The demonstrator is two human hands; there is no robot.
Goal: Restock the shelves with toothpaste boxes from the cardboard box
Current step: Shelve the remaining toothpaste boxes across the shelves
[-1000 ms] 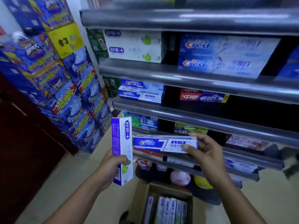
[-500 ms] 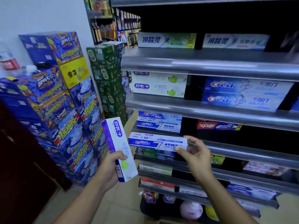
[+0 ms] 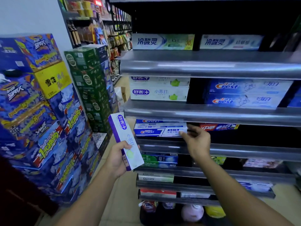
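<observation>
While the right hand (image 3: pixel 197 141) pinches the right end of a blue Crest box (image 3: pixel 160 132) lying crosswise on the middle shelf (image 3: pixel 244 150), the left hand (image 3: pixel 117 159) grips a white-purple box (image 3: pixel 125 139) nearly upright; its matching stack (image 3: pixel 159 93) lies at one o'clock, one shelf higher, long axes crosswise.

The left hand (image 3: pixel 118 158) grips a white box (image 3: pixel 125 139), held near-upright and leaning left. The right hand (image 3: pixel 197 141) pinches the right end of a blue Crest box (image 3: pixel 160 132) lying flat on a shelf (image 3: pixel 162 146) beneath similar boxes. Blue cartons (image 3: pixel 32 111) are stacked far left.
</observation>
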